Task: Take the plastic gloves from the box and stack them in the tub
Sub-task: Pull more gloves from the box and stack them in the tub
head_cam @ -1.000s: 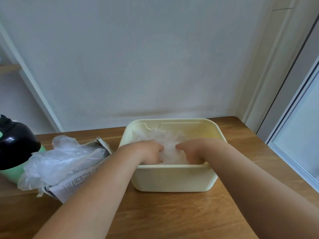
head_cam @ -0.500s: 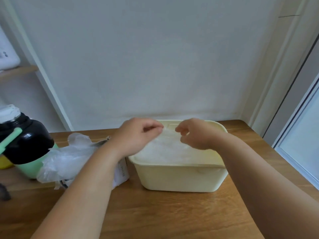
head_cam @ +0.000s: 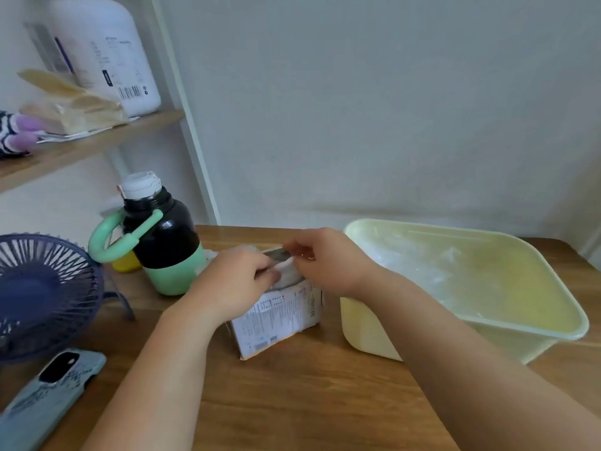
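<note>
1. At far left on the brown wooden table (head_cam: 292, 402): round navy wire-guard desk fan (head_cam: 45, 294), with a phone in a pale blue case (head_cam: 48, 395) lying flat in front of it. Both well apart from the work.
2. Next along: squat black-and-mint plastic bottle (head_cam: 166, 242) with a looped handle, upright, just beside the left hand.
3. Left hand (head_cam: 234, 284): fingers curled down into the mouth of the small white printed cardboard box (head_cam: 279, 320), gripping the bunch of thin clear plastic gloves (head_cam: 287, 273) still packed inside.
4. Right hand (head_cam: 331, 262): thumb and forefinger closed in a tight pinch at the box's top edge, seemingly on the glove film, though the flap may be caught too.
5. Box itself: leaning, not square on the table, between the two hands and near the tub; nothing bracing it but the hands.
6. At right: wide pale yellow plastic tub (head_cam: 364, 330), open, with a few stacked gloves (head_cam: 419, 255) lying against its floor and far wall.
7. Likely trouble:
   - Whole wad dragged out at once, since thin film clings.
   - Light box lifted or tipped with the pull, if the left hand lets go.
   - Bottle nudged by the left elbow or wrist.
   - Film crumpled rather than laid flat on the stack.
</note>
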